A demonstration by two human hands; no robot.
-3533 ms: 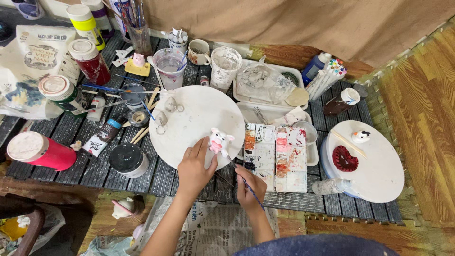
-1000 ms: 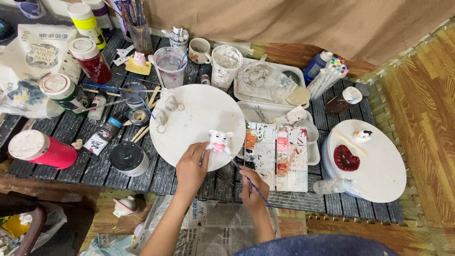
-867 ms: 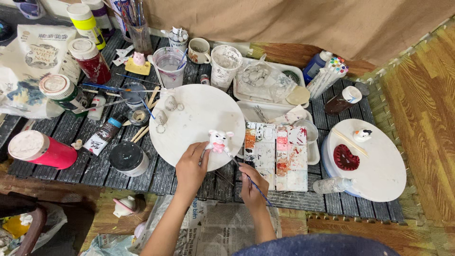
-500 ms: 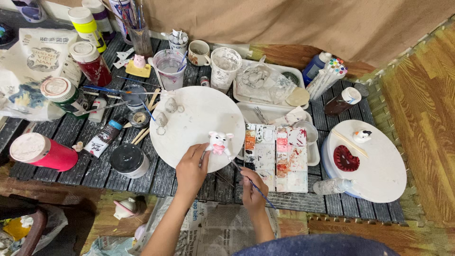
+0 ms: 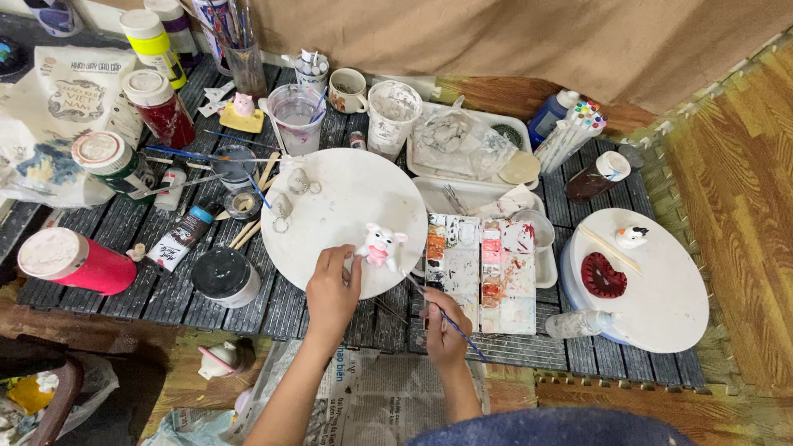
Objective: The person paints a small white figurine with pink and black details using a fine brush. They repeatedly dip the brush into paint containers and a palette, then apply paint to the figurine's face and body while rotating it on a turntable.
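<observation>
Left hand point(image 5: 332, 289) fingertips pinch small white-and-pink figurine point(image 5: 381, 245), upright on near edge of round white board point(image 5: 347, 198). Right hand point(image 5: 444, 324) fingers closed round thin brush point(image 5: 429, 301), tip just beside figurine. Paint palette point(image 5: 481, 268) right of board. Red jar point(image 5: 70, 261) far left; printed white bag point(image 5: 78, 91) behind, top left.

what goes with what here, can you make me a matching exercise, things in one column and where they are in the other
Things:
1. pig figurine
2. brush
3. red heart
4. paint palette

Places:
a. on the right round board
b. in the right hand
c. between the two round boards
d. on the middle round board, by the left hand

Pairs: 1-d, 2-b, 3-a, 4-c
</observation>
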